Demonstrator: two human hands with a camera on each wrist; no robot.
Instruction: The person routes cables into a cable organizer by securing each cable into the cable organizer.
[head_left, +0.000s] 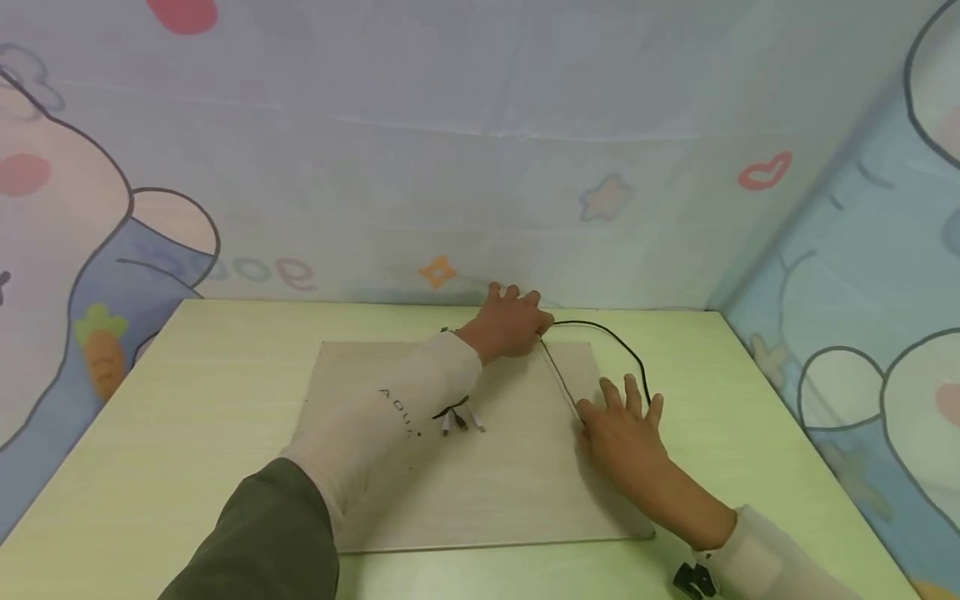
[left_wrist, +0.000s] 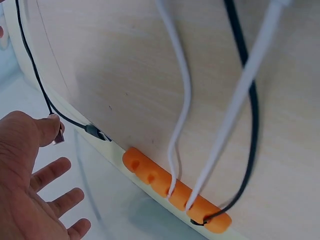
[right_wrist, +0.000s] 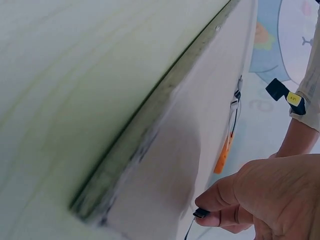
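Observation:
My left hand [head_left: 506, 325] is over the board's far edge, pinching a thin black USB cable [head_left: 615, 337] near one end. A metal-tipped plug [left_wrist: 59, 137] sticks out beside the thumb. My right hand [head_left: 626, 437], above the board's right side, pinches a small black plug [right_wrist: 201, 213] between thumb and finger. Black cable arcs between the hands. Along the board's far edge, an orange cable holder [left_wrist: 175, 190] has two white cables and a black one in its slots; the left arm hides it in the head view. A dark connector [left_wrist: 95, 131] lies beside its end.
The pale wooden board [head_left: 480, 500] lies on a light yellow table [head_left: 202, 400]. Several cable ends [head_left: 459, 419] rest on it under the left forearm. A printed cloth [head_left: 480, 167] stands behind and at the sides.

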